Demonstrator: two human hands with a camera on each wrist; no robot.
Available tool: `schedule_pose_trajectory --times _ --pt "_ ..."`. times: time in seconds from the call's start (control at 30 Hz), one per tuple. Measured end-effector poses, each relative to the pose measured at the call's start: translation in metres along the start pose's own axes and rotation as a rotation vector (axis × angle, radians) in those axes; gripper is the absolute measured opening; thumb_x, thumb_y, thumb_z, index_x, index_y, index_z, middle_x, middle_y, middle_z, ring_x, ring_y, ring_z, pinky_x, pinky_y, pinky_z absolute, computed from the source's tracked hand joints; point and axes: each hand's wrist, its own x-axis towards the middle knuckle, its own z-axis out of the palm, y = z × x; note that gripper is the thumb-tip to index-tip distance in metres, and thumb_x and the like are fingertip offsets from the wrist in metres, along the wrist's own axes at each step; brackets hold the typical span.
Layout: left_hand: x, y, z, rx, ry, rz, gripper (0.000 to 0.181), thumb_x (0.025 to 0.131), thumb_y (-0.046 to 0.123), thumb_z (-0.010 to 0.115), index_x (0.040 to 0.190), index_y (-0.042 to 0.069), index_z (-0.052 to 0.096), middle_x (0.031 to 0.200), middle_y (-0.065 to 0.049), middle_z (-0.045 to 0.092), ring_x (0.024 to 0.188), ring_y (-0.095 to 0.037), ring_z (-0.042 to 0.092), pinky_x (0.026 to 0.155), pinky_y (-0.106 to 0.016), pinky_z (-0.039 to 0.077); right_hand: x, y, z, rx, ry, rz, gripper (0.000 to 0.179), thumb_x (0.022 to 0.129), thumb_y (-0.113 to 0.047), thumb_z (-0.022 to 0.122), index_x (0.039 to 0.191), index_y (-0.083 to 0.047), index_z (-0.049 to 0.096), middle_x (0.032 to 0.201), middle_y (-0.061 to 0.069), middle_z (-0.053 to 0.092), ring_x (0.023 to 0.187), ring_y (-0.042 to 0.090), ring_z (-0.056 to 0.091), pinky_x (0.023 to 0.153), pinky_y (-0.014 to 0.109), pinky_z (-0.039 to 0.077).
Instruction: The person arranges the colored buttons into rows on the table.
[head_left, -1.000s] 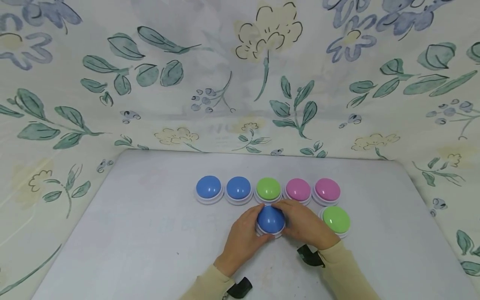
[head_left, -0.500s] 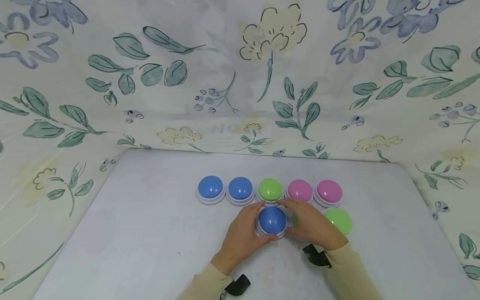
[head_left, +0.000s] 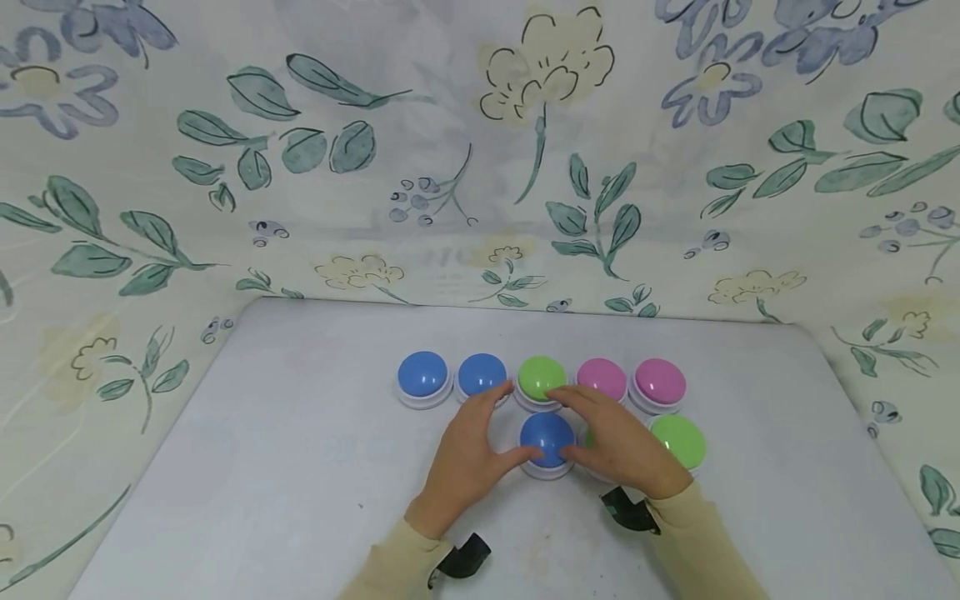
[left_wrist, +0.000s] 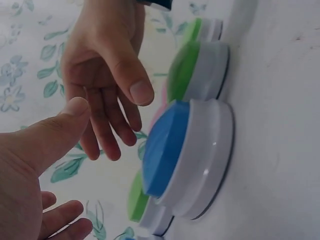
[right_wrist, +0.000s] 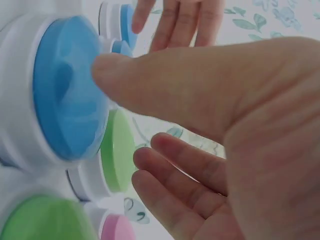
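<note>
A blue dome push button (head_left: pixel 547 440) with a white round base stands upright on the table, between my two hands. Just left of it is my left hand (head_left: pixel 459 457), fingers spread and thumb near the dome. My right hand (head_left: pixel 626 440) hovers on its other side, thumb close to the dome and fingers loosely bent. In the left wrist view both hands are apart from the blue button (left_wrist: pixel 175 155), holding nothing. Under my right hand a green button (head_left: pixel 590 438) is mostly hidden. Farther right, another green button (head_left: pixel 679 442) is partly covered by that hand's wrist.
Behind stands a row of similar buttons: a blue one (head_left: pixel 422 374), another blue one (head_left: pixel 480 373), a green one (head_left: pixel 541 378), a pink one (head_left: pixel 602 378) and another pink one (head_left: pixel 661 382). The white table (head_left: pixel 285 467) ends at a flowered cloth (head_left: pixel 435 100).
Both hands have let go of the blue button, which they gripped from both sides earlier. My left hand has drawn away to the left, while the right has lifted slightly. The button stays in place.
</note>
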Motion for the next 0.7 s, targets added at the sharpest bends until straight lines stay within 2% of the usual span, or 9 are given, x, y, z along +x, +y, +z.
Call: schedule_pose_trajectory --times 0.3,0.5,0.6,0.7 --pt "0.006 -0.01 -0.019 -0.053 0.076 0.005 0.085 0.074 0.033 0.09 0.142 0.001 0.052 0.141 -0.01 0.059 0.132 -0.027 0.054 0.11 -0.044 0.045 0.014 -0.011 0.003 0.008 0.045 0.006 0.072 0.082 -0.018 0.085 0.146 -0.014 0.052 0.145 0.009 0.053 0.134 0.03 0.05 0.108 0.05 0.046" --pt "0.01 -0.018 -0.036 -0.088 0.103 -0.031 0.085 0.075 0.031 0.09 0.145 0.003 0.05 0.142 -0.008 0.058 0.132 -0.026 0.053 0.109 -0.045 0.045 0.031 -0.022 0.007 0.049 0.084 -0.004 0.069 0.084 -0.019 0.083 0.145 -0.013 0.053 0.145 0.005 0.053 0.128 0.025 0.056 0.104 0.047 0.05" --pt "0.011 -0.024 -0.045 -0.092 0.127 -0.044 0.086 0.075 0.03 0.09 0.146 0.003 0.049 0.142 -0.009 0.058 0.131 -0.027 0.054 0.108 -0.046 0.047 0.04 -0.03 0.009 0.055 0.11 -0.004 0.067 0.084 -0.019 0.083 0.144 -0.014 0.054 0.145 0.006 0.054 0.131 0.027 0.054 0.104 0.048 0.05" --pt "0.013 -0.03 -0.054 -0.079 0.153 -0.055 0.086 0.075 0.029 0.091 0.145 0.002 0.049 0.141 -0.011 0.059 0.13 -0.029 0.055 0.107 -0.048 0.047 0.049 -0.036 0.013 0.078 0.134 -0.037 0.066 0.084 -0.018 0.083 0.143 -0.012 0.054 0.144 0.008 0.055 0.134 0.029 0.051 0.106 0.05 0.048"
